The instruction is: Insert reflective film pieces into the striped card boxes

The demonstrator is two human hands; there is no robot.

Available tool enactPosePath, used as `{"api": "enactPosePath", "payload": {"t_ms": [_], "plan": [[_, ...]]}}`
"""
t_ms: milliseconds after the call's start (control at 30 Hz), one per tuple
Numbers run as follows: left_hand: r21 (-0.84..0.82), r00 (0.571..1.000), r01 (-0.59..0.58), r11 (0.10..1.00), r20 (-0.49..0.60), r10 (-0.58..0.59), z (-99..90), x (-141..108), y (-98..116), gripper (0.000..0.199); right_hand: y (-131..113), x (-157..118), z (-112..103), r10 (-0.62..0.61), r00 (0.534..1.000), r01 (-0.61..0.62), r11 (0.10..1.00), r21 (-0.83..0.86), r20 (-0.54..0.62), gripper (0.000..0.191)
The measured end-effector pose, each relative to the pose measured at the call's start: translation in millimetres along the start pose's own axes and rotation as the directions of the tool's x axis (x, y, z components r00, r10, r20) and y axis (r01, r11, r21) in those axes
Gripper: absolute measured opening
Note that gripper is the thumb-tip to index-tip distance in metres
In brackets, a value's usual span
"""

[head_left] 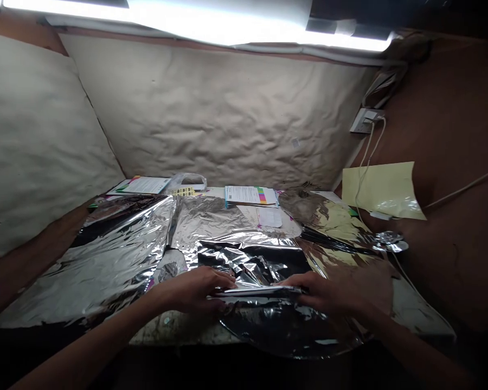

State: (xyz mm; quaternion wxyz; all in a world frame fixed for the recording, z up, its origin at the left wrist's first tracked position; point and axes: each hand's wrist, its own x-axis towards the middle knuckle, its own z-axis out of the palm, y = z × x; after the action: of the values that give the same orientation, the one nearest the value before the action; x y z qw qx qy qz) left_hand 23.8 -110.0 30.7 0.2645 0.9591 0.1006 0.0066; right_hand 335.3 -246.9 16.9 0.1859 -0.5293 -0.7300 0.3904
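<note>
A shiny silver foil sheet [264, 260] lies in front of me, with a folded edge running between my hands. My left hand [201, 287] is closed on the left end of that fold, fingers over the top and thumb below. At the right end, my right hand [321, 292] pinches the same fold. Below the fold, a loose part of glossy film [293, 327] hangs over the table's front edge. Another large silver foil sheet [117, 265] spreads over the table to the left of my left hand.
Printed booklets [250, 195] and a clear plastic bag [189, 181] lie along the back. More crumpled foil [333, 216] covers the right side. A yellow sheet [382, 189] leans at the right wall below a socket [365, 120] with white cables. A bright tube light [228, 21] hangs overhead.
</note>
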Motion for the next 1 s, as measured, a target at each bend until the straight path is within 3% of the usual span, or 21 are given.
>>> {"api": "enactPosePath", "payload": {"t_ms": [100, 233, 300, 433, 533, 600, 700, 800, 867, 933, 1000], "plan": [[-0.162, 0.993, 0.066, 0.985, 0.105, -0.049, -8.5, 5.0, -14.3, 0.02, 13.5, 11.9, -8.2, 0.091, 0.995, -0.086, 0.989, 0.118, -0.04, 0.039], [-0.384, 0.972, 0.219, 0.897, 0.163, -0.167, -15.3, 17.2, -36.4, 0.028, 18.8, 21.4, -27.2, 0.107, 0.988, -0.146, 0.869, 0.472, 0.109, 0.039], [-0.428, 0.967, 0.25, 0.869, 0.155, -0.202, -15.4, 19.8, -45.5, 0.033, 21.7, 19.0, -30.6, 0.1, 0.985, -0.165, 0.804, 0.572, 0.144, 0.04], [-0.444, 0.946, 0.307, 0.842, 0.047, -0.321, -9.7, 22.7, -65.2, 0.045, 40.5, 20.0, -22.4, 0.236, 0.971, -0.178, 0.785, 0.593, -0.021, 0.032], [-0.474, 0.909, 0.382, 0.794, 0.036, -0.416, -6.2, 29.4, -81.2, 0.051, 53.9, 29.5, -12.3, 0.375, 0.909, -0.225, 0.808, 0.544, -0.18, 0.038], [-0.418, 0.889, 0.415, 0.808, -0.002, -0.458, -7.0, 34.1, -87.0, 0.05, 56.6, 34.9, -8.0, 0.422, 0.874, -0.247, 0.812, 0.528, -0.24, 0.038], [-0.17, 0.848, 0.502, 0.848, -0.093, -0.521, -10.5, 38.1, -79.9, 0.043, 54.4, 39.0, -6.9, 0.437, 0.864, -0.263, 0.817, 0.514, -0.252, 0.038], [0.174, 0.784, 0.593, 0.786, -0.344, -0.516, -5.5, 42.8, -55.6, 0.037, 54.1, 41.5, -9.4, 0.442, 0.862, -0.287, 0.829, 0.481, -0.248, 0.039], [0.335, 0.823, 0.518, 0.787, -0.447, -0.351, 7.6, 50.0, -39.0, 0.044, 56.6, 42.8, -11.8, 0.445, 0.858, -0.304, 0.843, 0.445, -0.256, 0.037], [0.393, 0.891, 0.381, 0.837, -0.397, -0.22, 26.7, 59.5, -29.8, 0.054, 58.5, 42.2, -15.0, 0.446, 0.854, -0.323, 0.858, 0.4, -0.266, 0.035], [0.353, 0.919, 0.344, 0.87, -0.317, -0.235, 46.5, 68.3, -30.2, 0.066, 55.8, 38.5, -18.5, 0.451, 0.849, -0.346, 0.868, 0.356, -0.275, 0.033]]}}
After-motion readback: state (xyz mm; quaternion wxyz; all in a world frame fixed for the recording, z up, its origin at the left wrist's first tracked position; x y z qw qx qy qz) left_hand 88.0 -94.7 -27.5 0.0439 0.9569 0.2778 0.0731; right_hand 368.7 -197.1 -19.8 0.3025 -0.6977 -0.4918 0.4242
